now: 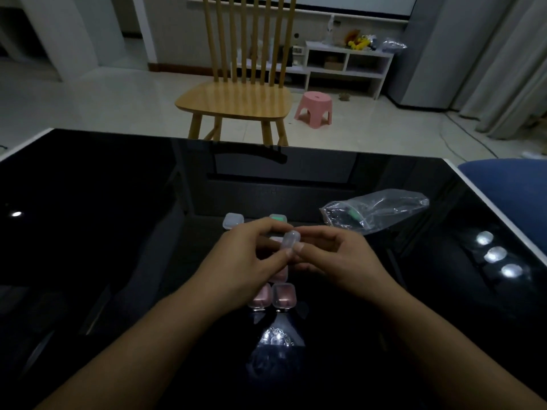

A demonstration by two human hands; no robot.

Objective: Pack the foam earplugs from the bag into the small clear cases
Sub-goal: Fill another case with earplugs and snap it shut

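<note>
both hands, left hand [251,255] and right hand [334,258], pinch one clear case [290,240] mid-table, two pink-filled cases [272,295] sit nearer, the bag [376,213] by the right edge looks nearly emptied.

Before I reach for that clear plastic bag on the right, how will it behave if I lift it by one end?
The plastic bag looks thin and crumpled, so it will probably flop and sag. It seems nearly empty, with one green earplug visible, so likely very light. On the glossy black table, it may slide if pushed.

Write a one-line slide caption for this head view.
Both hands, left hand and right hand, pinch a small clear case above filled cases; bag nearby.
</note>
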